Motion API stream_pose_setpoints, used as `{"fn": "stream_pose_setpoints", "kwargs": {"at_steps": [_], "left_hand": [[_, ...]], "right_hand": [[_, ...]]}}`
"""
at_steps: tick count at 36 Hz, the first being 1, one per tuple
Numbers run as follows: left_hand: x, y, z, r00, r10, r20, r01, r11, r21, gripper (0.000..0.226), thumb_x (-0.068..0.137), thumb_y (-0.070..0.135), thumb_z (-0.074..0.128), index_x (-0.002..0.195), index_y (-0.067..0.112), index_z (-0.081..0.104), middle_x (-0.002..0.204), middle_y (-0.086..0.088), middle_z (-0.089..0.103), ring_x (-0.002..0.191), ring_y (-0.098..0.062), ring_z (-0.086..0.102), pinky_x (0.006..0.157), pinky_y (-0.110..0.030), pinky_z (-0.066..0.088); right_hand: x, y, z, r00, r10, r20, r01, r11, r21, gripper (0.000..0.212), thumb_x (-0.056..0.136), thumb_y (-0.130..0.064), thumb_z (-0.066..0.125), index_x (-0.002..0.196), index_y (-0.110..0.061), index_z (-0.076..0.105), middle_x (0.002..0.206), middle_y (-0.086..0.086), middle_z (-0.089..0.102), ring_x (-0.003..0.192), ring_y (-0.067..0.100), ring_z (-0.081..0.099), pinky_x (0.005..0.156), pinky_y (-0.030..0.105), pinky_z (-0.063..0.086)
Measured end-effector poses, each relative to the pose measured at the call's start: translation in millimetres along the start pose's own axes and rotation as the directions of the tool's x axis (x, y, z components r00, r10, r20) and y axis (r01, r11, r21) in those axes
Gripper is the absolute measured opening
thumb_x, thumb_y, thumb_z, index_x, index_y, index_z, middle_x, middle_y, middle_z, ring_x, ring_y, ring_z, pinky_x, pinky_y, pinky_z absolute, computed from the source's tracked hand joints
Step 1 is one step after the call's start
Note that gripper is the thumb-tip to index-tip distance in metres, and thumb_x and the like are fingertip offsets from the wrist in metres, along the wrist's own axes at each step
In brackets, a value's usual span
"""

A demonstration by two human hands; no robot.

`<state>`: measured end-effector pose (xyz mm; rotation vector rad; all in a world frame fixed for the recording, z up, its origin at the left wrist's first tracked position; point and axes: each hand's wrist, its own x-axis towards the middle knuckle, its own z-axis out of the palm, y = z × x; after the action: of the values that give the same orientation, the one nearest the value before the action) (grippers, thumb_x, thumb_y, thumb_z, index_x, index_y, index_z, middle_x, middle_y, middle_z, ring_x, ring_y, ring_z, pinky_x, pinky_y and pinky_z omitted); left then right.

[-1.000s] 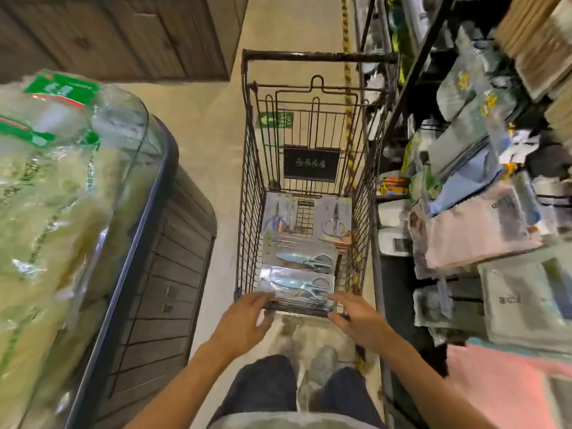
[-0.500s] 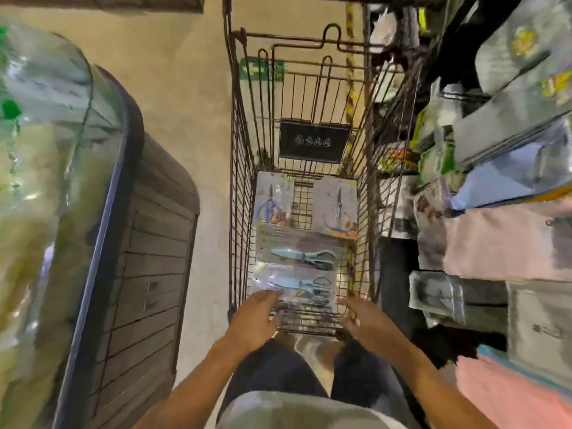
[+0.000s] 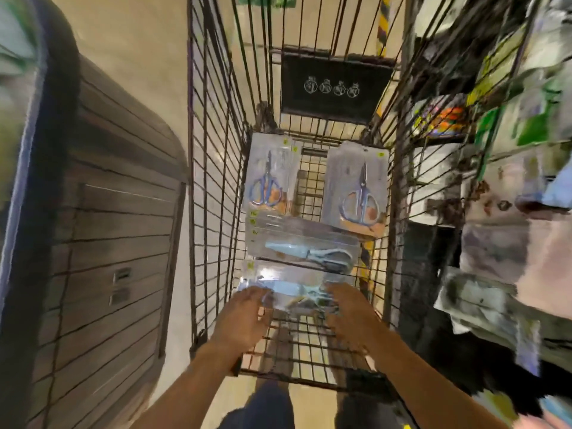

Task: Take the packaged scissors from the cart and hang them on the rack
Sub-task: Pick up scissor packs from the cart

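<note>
Head view: both hands have advanced into the cart (image 3: 216, 212) since the earlier frame. Left hand (image 3: 241, 320) and right hand (image 3: 353, 317), fingers loosely spread, touch the nearest scissors package (image 3: 294, 289) on the cart floor. Grip: cannot tell.

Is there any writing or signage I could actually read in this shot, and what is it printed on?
No words can be read anywhere.
Black plate on the cart's far end: four small white round symbols, no legible letters.
Green sign at the top edge: cut off and blurred.
Yellow stickers on the scissor packages: too small.
Packets on the rack at right: blurred.
</note>
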<state>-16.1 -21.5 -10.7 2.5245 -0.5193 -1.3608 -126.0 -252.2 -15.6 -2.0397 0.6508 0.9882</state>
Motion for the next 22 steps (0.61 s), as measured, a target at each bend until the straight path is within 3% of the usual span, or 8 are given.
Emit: {"fn": "stream_pose_setpoints", "kwargs": {"at_steps": [5, 13, 16, 22], "left_hand": [[17.5, -12.9, 19.8, 1.000, -0.013, 0.017, 0.013, 1.000, -0.002, 0.035, 0.101, 0.035, 0.056, 0.136, 0.032, 0.057, 0.147, 0.004, 0.054, 0.136, -0.020, 0.046, 0.108, -0.033, 0.041], [26.1, -29.7, 30.7, 1.000, 0.005, -0.024, -0.006, 0.999, -0.049, 0.031, 0.100, 0.039, 0.055, 0.129, 0.030, 0.062, 0.140, 0.007, 0.058, 0.131, -0.019, 0.052, 0.108, -0.038, 0.047], [23.6, -33.1, 30.8, 1.000, -0.016, -0.016, 0.015, 0.999, -0.051, 0.037, 0.099, 0.035, 0.060, 0.136, 0.033, 0.058, 0.147, 0.006, 0.054, 0.137, -0.019, 0.047, 0.112, -0.038, 0.044], [20.6, -31.9, 29.5, 0.999, -0.048, -0.008, 0.048, 0.998, -0.049, 0.048, 0.102, 0.036, 0.058, 0.149, 0.033, 0.049, 0.155, 0.005, 0.048, 0.144, -0.017, 0.040, 0.117, -0.035, 0.037]], "right_hand": [[27.3, -3.6, 11.0, 0.999, -0.021, -0.026, 0.021, 1.000, -0.003, 0.065, 0.091, -0.007, 0.067, 0.151, -0.013, 0.043, 0.151, 0.012, 0.044, 0.139, 0.030, 0.045, 0.114, 0.039, 0.040], [59.3, -1.1, 36.7, 0.983, -0.130, -0.129, 0.103, 0.975, -0.199, 0.081, 0.089, -0.043, 0.075, 0.156, -0.021, 0.036, 0.155, 0.003, 0.043, 0.142, 0.023, 0.041, 0.117, 0.038, 0.035], [63.6, 3.8, 42.6, 0.971, -0.163, -0.175, 0.105, 0.949, -0.298, 0.087, 0.089, -0.047, 0.072, 0.159, -0.023, 0.028, 0.161, -0.002, 0.036, 0.145, 0.019, 0.033, 0.119, 0.033, 0.027], [68.1, 13.0, 46.5, 0.960, -0.189, -0.206, 0.108, 0.930, -0.351, 0.093, 0.089, -0.046, 0.072, 0.162, -0.024, 0.019, 0.165, -0.003, 0.027, 0.149, 0.019, 0.026, 0.122, 0.032, 0.024]]}}
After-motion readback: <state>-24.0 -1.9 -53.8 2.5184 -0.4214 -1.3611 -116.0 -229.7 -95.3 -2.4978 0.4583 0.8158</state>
